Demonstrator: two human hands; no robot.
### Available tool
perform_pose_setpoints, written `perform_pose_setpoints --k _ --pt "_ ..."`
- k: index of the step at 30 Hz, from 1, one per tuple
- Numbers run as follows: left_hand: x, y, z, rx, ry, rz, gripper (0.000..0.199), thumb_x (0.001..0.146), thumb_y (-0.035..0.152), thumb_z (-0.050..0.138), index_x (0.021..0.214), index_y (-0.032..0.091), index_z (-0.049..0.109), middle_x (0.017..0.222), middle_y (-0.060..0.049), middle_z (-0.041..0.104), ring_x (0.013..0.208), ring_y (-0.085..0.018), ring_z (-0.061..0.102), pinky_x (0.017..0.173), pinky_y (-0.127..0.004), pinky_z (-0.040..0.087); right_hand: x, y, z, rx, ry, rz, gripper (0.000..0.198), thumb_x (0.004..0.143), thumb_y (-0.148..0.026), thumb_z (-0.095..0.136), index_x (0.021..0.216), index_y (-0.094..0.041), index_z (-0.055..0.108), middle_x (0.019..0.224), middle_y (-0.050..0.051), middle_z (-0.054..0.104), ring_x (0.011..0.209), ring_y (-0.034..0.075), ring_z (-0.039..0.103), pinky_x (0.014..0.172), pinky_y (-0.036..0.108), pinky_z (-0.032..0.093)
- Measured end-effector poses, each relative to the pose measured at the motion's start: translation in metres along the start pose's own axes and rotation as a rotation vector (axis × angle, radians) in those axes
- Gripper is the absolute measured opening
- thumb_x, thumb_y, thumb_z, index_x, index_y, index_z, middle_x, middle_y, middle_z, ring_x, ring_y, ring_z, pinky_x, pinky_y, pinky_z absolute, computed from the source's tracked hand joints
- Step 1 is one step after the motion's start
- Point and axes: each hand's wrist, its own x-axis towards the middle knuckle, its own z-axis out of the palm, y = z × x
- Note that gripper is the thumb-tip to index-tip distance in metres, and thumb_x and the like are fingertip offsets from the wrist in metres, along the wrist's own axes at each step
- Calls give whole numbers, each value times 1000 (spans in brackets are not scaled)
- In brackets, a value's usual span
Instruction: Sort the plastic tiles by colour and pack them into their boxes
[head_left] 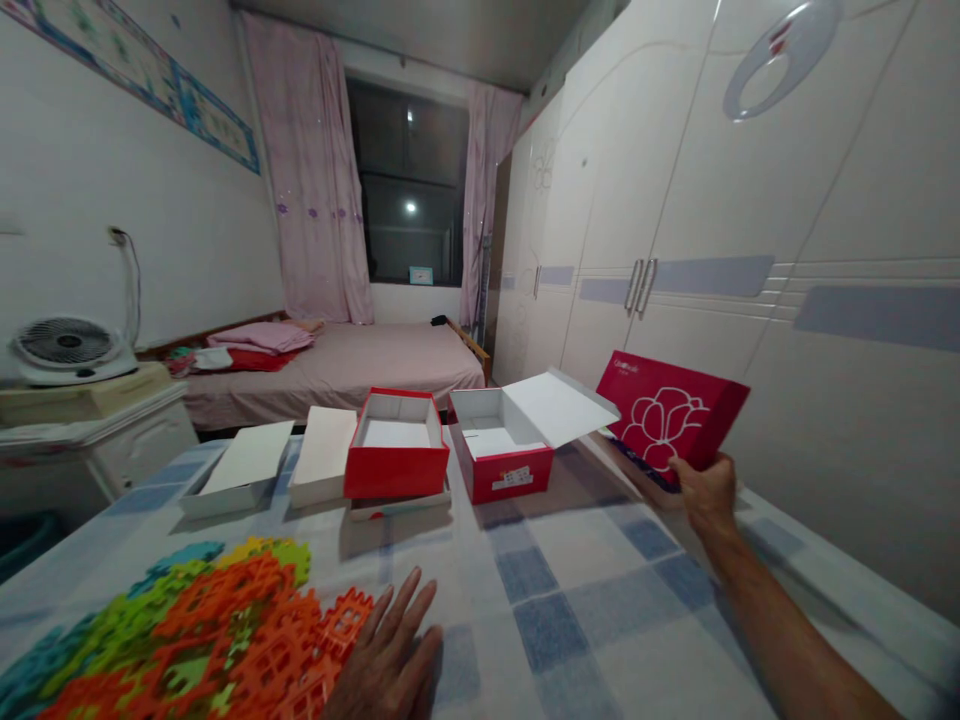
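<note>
My right hand (709, 492) grips the lower right corner of a magenta box (660, 410) with a white flower outline, held tilted up at the table's right side. My left hand (396, 645) is open, fingers stretched out, at the right edge of a pile of lattice-like plastic pieces (255, 640) in orange, green, yellow and blue. Left of the magenta box stands an open red box (510, 475) with a white inside, its flap (559, 405) folded out to the right. Beside that is a red open-topped box (397, 470), resting on a shallow tray-like piece (401, 503).
Two pale boxes or lids (324, 455) (251, 465) lie farther left on the checked tablecloth (536, 600). Beyond the table is a bed (390, 360). A wardrobe (682, 200) lines the right side, and a fan (71, 350) sits on a cabinet at left.
</note>
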Motion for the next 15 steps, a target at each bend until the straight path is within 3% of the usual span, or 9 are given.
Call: perform_pose_setpoints --k 3,8,12,15 --pt "-2 -1 4 10 30 20 18 81 10 50 95 18 60 122 -13 61 132 -30 39 99 -43 44 -25 3 19 121 -76 104 44 47 -30 66 87 -13 57 76 6 64 64 19 59 60 32 51" --pt "-8 -8 11 63 20 81 20 81 10 50 97 19 59 121 -14 62 132 -30 38 95 -41 47 -55 14 53 180 -179 134 53 52 -34 65 99 -16 51 84 7 65 68 19 60 62 32 52" --pt "-12 -11 15 89 -6 98 21 81 12 53 99 20 59 121 -14 62 131 -32 39 93 -41 49 -72 22 69 162 -288 81 51 55 -35 62 101 -17 49 85 5 64 71 19 60 64 32 51" --pt "-14 -11 16 94 -34 94 22 81 13 53 101 21 60 123 -13 61 131 -31 40 93 -41 49 -82 25 71 119 -451 -25 42 58 -34 59 97 -20 52 84 2 64 75 19 59 69 32 49"
